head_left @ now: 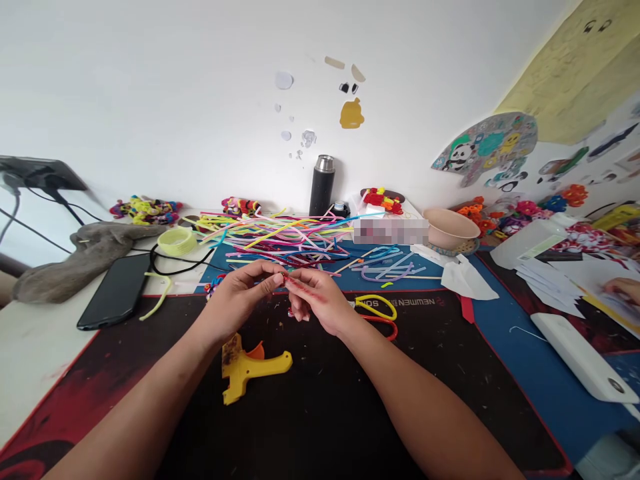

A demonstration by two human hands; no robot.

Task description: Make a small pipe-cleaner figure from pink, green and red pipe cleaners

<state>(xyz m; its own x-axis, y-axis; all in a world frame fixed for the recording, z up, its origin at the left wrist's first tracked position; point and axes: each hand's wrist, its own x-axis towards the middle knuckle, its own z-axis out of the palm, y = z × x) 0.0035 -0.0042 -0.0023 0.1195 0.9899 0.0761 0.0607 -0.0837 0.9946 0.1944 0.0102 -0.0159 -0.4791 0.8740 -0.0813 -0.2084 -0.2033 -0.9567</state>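
My left hand (247,297) and my right hand (323,303) meet above the dark mat, fingertips almost touching. Between them is a short red pipe cleaner (307,291), somewhat blurred, lying along the right hand's index finger. The left thumb and index finger pinch its near end; the right fingers are curled around it and partly hidden. Below the left hand lies a yellow glue gun (257,369) with an orange trigger. Just right of my right hand, a yellow loop (377,307) and a red loop, seemingly scissor handles, rest on the mat.
Behind my hands spreads a pile of colourful pipe cleaners (280,233), with a black flask (323,187) beyond. A phone (116,290) and a pale green roll (177,241) are at left. At right are a beige bowl (450,229), a white device (583,357) and another person's hand (623,290).
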